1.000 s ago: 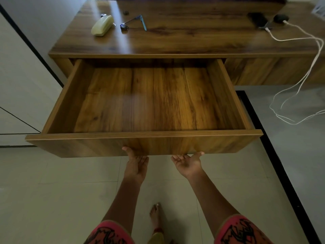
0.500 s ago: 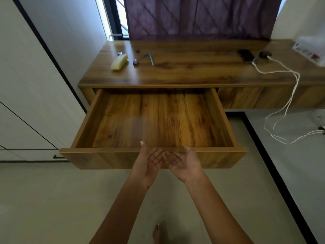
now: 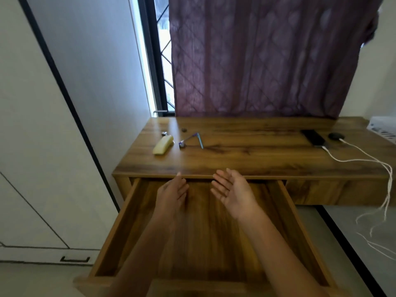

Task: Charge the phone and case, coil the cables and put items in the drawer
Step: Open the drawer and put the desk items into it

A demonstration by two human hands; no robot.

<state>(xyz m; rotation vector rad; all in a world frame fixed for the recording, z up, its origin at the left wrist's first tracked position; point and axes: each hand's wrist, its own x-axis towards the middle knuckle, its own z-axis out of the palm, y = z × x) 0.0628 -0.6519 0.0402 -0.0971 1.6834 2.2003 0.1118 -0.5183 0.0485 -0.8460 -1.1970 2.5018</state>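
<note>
The wooden drawer (image 3: 120, 230) is pulled out wide and holds nothing. My left hand (image 3: 172, 192) and my right hand (image 3: 232, 189) hover over its back part, fingers straight, holding nothing. On the desk top (image 3: 246, 159) a black phone (image 3: 312, 137) lies at the right with a white cable (image 3: 351, 158) plugged in. Beside it sits a small black case (image 3: 336, 136), also on a white cable. Both cables hang over the desk's right front edge to the floor. At the left lie a pale yellow case (image 3: 163, 145) and a blue-handled razor (image 3: 194, 140).
A purple curtain (image 3: 267, 56) hangs behind the desk, with a barred window (image 3: 162, 61) to its left. A white cupboard (image 3: 32, 168) stands at the left. A white box (image 3: 383, 129) sits at the desk's far right. A second, closed drawer front (image 3: 334, 191) is to the right.
Both hands let go of the drawer front and rose forward over the open drawer. The view tilted up, so the curtain and window now show.
</note>
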